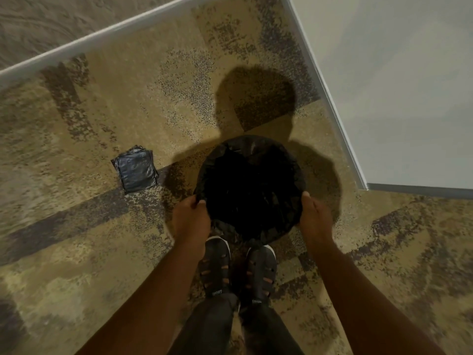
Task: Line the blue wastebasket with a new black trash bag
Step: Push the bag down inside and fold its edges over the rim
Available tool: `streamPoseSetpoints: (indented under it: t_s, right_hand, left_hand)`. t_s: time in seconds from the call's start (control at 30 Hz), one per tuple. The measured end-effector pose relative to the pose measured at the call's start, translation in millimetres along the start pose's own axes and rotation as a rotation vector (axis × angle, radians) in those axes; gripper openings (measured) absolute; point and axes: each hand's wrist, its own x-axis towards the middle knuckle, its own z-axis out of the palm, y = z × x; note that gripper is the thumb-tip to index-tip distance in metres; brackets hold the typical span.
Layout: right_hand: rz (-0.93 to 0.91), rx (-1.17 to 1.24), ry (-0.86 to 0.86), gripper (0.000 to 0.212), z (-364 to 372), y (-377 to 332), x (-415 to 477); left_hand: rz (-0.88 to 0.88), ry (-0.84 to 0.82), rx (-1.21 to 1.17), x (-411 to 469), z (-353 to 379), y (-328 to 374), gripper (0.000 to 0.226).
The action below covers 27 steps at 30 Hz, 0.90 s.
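A black trash bag [252,160] is spread over a round wastebasket on the carpet straight ahead of my feet; the bag covers the rim and the sides, so none of the blue shows. My left hand [190,213] grips the bag's edge at the left side of the rim. On the right side, my right hand [314,213] grips the edge in the same way. The inside of the bag is dark and I cannot see its bottom.
A folded stack of black trash bags [135,172] lies on the carpet left of the basket. A wall corner with a grey baseboard [332,98] stands at the right. Another baseboard [102,34] runs along the upper left. My two dark sandals [238,270] are just behind the basket.
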Motion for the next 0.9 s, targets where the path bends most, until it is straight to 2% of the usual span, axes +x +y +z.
streamPoseSetpoints:
  t_s: [0.07, 0.13, 0.23, 0.3, 0.33, 0.4, 0.53, 0.77, 0.9]
  right_hand:
    - [0.071, 0.096, -0.023, 0.057, 3, 5, 0]
    - [0.081, 0.089, -0.043, 0.056, 4, 8, 2]
    - [0.078, 0.055, -0.092, 0.042, 2, 6, 1]
    - [0.114, 0.082, -0.119, 0.033, -1, -1, -2]
    - [0.135, 0.097, -0.124, 0.029, -3, -5, -3]
    - [0.176, 0.120, -0.132, 0.025, -8, -13, -4]
    - [0.221, 0.140, -0.120, 0.027, -19, -43, -1]
    - [0.145, 0.113, -0.093, 0.031, -30, -117, 16]
    - [0.106, 0.139, -0.078, 0.030, -30, -170, 35]
  left_hand:
    - [-0.002, -0.073, 0.039, -1, -3, 2, 0.029]
    - [-0.003, -0.120, 0.068, 0, -7, 4, 0.019]
    - [0.032, -0.126, 0.126, 1, -11, 8, 0.010]
    - [0.070, -0.119, 0.200, -1, -13, 11, 0.020]
    - [0.087, -0.108, 0.232, -1, -14, 13, 0.018]
    - [0.104, -0.094, 0.281, -3, -15, 17, 0.009]
    - [0.119, -0.120, 0.278, -8, -20, 43, 0.007]
    - [0.124, -0.224, 0.216, 14, -30, 117, 0.039]
    - [0.090, -0.313, 0.045, 27, -36, 168, 0.048]
